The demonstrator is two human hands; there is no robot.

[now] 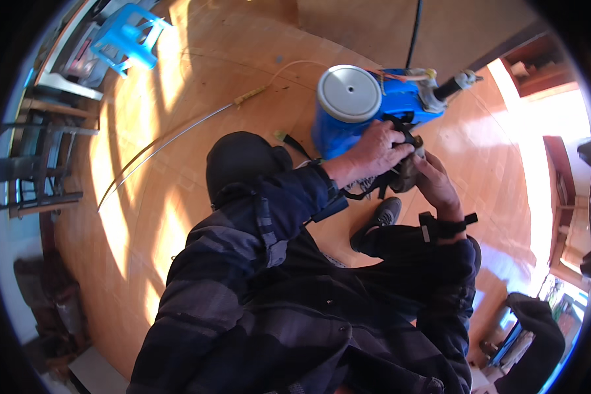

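Note:
A blue tank sprayer [332,136] with a round pale grey lid [350,94] stands on the floor ahead of me. My left hand [374,152] is at its near side, fingers curled closed around a black strap [402,125]. Close by on the right, my right hand [437,182] has its fingers bent together against a dull brownish piece [408,172]. Shadow and the fingers hide what that piece is. Loose strap ends hang below the hands. From the sprayer an orange hose [297,63] runs left to a spray wand [171,139] with a yellow grip [248,96].
A light blue plastic stool [130,38] stands at the far left, with dark wooden furniture [43,164] along the left side. The sprayer's pump handle [448,88] sticks out to the right. My shoe [386,211] is just below the hands. Sunlight streaks the tiled floor [197,85].

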